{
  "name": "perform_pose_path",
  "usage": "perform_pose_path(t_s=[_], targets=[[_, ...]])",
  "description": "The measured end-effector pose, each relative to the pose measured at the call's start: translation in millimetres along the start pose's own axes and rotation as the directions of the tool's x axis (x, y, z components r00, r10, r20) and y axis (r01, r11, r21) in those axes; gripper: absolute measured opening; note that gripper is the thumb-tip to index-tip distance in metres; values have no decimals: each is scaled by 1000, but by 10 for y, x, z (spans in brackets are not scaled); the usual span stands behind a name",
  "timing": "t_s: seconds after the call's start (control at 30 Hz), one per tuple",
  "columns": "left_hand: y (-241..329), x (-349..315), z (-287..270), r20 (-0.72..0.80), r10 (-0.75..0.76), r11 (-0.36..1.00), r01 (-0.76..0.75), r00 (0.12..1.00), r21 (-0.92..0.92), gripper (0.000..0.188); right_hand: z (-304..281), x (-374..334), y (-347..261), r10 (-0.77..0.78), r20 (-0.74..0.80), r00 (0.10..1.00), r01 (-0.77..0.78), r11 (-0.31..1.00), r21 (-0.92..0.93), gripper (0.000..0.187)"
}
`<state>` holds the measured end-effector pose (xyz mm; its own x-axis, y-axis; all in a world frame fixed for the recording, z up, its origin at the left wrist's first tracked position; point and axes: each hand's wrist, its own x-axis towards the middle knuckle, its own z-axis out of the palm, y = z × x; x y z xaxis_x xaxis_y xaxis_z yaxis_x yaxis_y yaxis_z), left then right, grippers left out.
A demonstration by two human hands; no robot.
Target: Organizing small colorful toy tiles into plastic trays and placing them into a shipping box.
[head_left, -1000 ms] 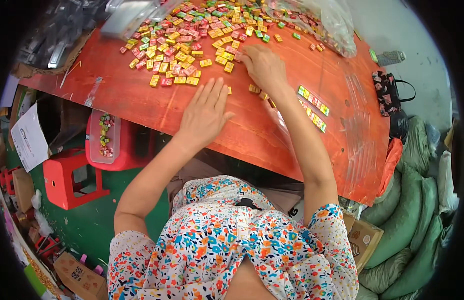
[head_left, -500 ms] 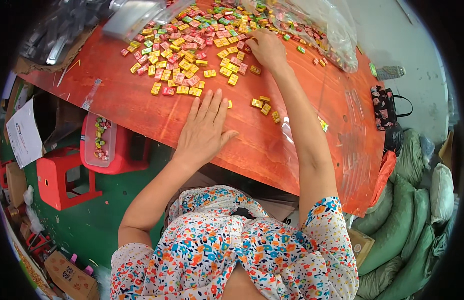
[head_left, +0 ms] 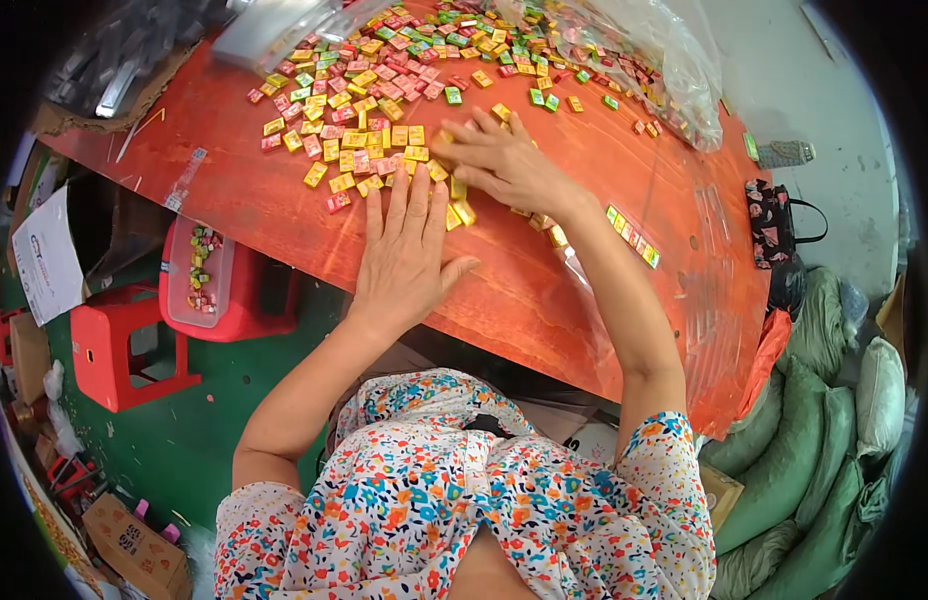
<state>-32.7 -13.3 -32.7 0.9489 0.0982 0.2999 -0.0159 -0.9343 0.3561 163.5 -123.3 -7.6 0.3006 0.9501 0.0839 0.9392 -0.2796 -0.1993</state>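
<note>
Small block-shaped wrapped candies [head_left: 361, 160] in yellow, red and green lie loosely spread over the red tabletop [head_left: 524, 300]. My left hand [head_left: 404, 260] rests flat at the near edge of the pile, fingers stretched out, their tips against several yellow and red pieces. Palm down, my right hand [head_left: 514, 165] reaches in from the right with its fingers spread. Its fingertips touch yellow candies beside my left fingers, blurred a little by motion. Right of my right forearm lies a short straight row of candies [head_left: 632, 236]. A few yellow pieces are partly hidden under the right wrist.
A clear plastic bag [head_left: 674, 70] with candies lies at the far right. Clear plastic packaging [head_left: 269, 35] sits at the far left beside a box of dark items. Left of the table are a red stool [head_left: 124, 345] and a clear tub [head_left: 206, 290] of candies. Green sacks [head_left: 804, 440] stand right.
My right hand has come back from the far side toward my left hand, and candies between them have shifted nearer. My left hand stays almost in place. The row beside my right forearm is now uncovered.
</note>
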Motion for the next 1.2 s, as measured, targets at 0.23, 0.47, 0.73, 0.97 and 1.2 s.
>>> perform_pose_path(t_s=[0.23,0.47,0.73,0.97,1.2], targets=[[-7,24,5,10,20,1000,-20,1000,2,81,-345,60,421,287,-213,934,-204,918,341,34],[-237,146,-31,-82,32,999,-35,996,-34,76,-213,502,486,223,-219,950,-199,972,125,38],[-996,742,126,-196,-27,952,86,980,294,74,164,513,103,-33,186,982,45,997,-61,56],[-654,1043,268,24,52,926,-58,998,372,60,-71,130,413,241,-65,968,-248,957,-149,55],[-900,602,-119,-232,111,985,-76,966,154,53,-349,-592,84,318,-146,937,-307,947,95,42]])
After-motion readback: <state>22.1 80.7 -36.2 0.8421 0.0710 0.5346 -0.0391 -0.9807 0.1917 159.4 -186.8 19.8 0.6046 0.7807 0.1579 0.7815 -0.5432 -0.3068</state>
